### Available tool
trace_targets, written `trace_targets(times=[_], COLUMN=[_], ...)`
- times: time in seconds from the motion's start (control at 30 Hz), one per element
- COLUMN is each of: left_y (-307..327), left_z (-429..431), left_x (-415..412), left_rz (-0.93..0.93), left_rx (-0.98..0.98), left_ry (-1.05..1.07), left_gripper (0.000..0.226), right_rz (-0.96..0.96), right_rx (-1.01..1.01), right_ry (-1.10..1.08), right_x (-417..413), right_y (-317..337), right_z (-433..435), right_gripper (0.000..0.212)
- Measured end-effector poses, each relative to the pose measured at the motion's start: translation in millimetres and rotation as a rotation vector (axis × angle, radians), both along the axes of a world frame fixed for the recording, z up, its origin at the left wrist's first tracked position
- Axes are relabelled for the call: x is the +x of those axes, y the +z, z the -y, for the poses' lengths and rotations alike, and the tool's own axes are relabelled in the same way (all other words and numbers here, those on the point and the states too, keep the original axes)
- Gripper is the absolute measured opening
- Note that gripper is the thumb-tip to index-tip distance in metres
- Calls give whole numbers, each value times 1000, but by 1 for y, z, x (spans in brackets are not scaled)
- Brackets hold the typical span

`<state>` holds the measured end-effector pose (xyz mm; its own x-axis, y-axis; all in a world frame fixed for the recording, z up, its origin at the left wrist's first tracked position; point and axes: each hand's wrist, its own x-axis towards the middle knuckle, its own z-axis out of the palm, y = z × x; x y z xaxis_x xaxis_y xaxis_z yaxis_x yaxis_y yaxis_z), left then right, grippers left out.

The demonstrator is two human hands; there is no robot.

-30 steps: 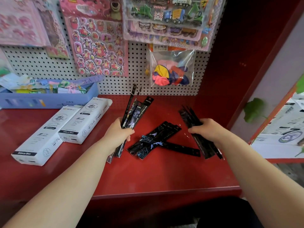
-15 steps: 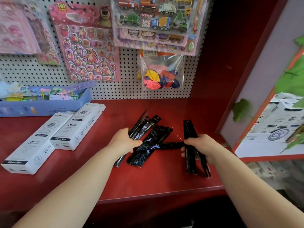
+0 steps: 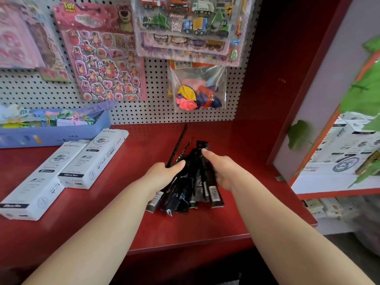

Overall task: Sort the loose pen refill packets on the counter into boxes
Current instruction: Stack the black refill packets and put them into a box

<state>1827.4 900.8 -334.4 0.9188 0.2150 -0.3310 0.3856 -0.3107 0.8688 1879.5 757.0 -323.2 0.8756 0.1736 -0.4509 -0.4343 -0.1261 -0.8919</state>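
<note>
**Near, centre of the red counter [image 3: 185, 229]:** a fanned bundle of flat, glossy black refill packets [image 3: 185, 192] is grasped from both sides. The left hand [image 3: 164, 175] is curled round its left edge. The right hand [image 3: 222, 171] is wrapped round its right edge, with the forefinger laid on top.

**Left edge:** 2 long cardboard cartons lie flat just beside each other, the nearer white box [image 3: 35, 190] and the farther white box [image 3: 96, 157].

**Back-left corner:** a blue plastic tray [image 3: 61, 136] is filled with pastel paper items.

**Behind:** on the perforated pegboard [image 3: 154, 112], sticker sheets [image 3: 102, 64] and a clear bag of coloured balloons [image 3: 198, 89] are hung.
</note>
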Motion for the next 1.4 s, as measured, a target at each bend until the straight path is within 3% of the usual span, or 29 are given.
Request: trace_targets(times=[0.07,0.17,0.4,0.53,0.7,0.87,1.03,1.07,1.13,1.17,1.27,1.4], left_y=[0,1,2,1,6,4,6,6,8,9,15,31], left_z=[0,2,13,16,9,6,4,3,1,0,-2,-2], left_x=[0,0,0,4,4,4,3,3,3,3,4,6], left_rz=[6,19,51,35,39,142,276,301,354,381,459,553], left_rx=[-20,-33,24,103,-48,-151,-177,-172,-132,-108,-9,136], left_ry=[10,-9,-120,-110,-139,-122,-88,-92,-111,-113,-87,-77], left_gripper=[64,60,13,20,17,27,46,48,50,52,58,52], right_rz=[-65,-85,-28,17,79,164,204,218,217,245,417,536], right_rx=[132,246,292,361,421,497,612,636,622,563,294,345], right_ry=[-3,-24,2,55,149,253,169,158,200,259,417,454], right_x=[-2,-2,-3,-5,0,1,0,2,5,5,4,7], right_y=[0,-9,-22,-28,-32,-28,-14,-12,-8,-3,17,41], right_z=[0,0,2,2,0,-6,-19,-21,-23,-24,-25,-30], right_gripper=[30,30,23,23,23,21,16,23,56,58,25,19])
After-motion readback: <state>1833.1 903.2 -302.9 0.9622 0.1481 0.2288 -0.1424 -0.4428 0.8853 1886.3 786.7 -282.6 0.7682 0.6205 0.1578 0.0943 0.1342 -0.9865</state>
